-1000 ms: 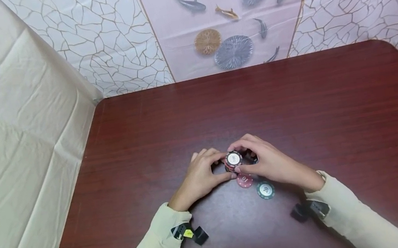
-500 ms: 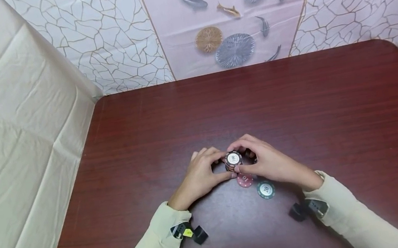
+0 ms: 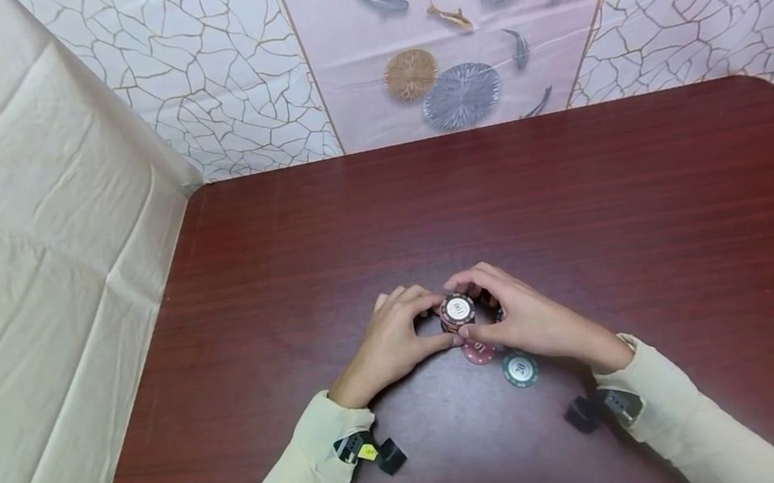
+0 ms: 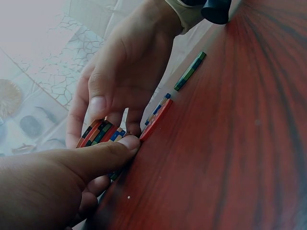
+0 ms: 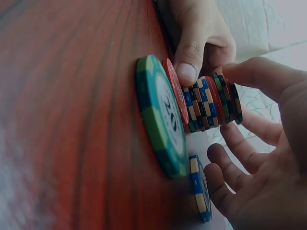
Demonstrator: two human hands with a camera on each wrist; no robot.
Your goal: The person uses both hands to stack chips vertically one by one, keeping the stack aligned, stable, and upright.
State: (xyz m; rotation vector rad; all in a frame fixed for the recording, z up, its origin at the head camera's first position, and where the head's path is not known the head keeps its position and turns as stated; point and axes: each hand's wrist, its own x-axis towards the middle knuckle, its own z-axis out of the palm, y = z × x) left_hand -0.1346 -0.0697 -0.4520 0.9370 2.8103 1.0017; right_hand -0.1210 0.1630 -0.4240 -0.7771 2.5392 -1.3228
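Note:
A stack of poker chips (image 5: 205,103) stands on the table between both hands, topped by a black chip (image 3: 457,310) marked 100. My left hand (image 3: 389,343) holds the stack low down from the left, its thumb at the near side close to the table. From the right, my right hand (image 3: 524,313) grips the upper chips between thumb and forefinger. Its other fingers are bent beside the stack in the right wrist view. Stripes of blue, red, green and black chips show along the stack's side. A red chip (image 3: 478,353) lies right against its near side.
A green chip (image 3: 521,370) marked 20 lies flat nearer the person. A blue chip (image 5: 199,189) lies under the right hand's fingers, mostly hidden in the head view. The dark red wooden table (image 3: 328,241) meets a patterned cloth (image 3: 226,75) at the back.
Both hands stay around the stack. The number on the top black chip has turned a little, and the head view has shifted slightly.

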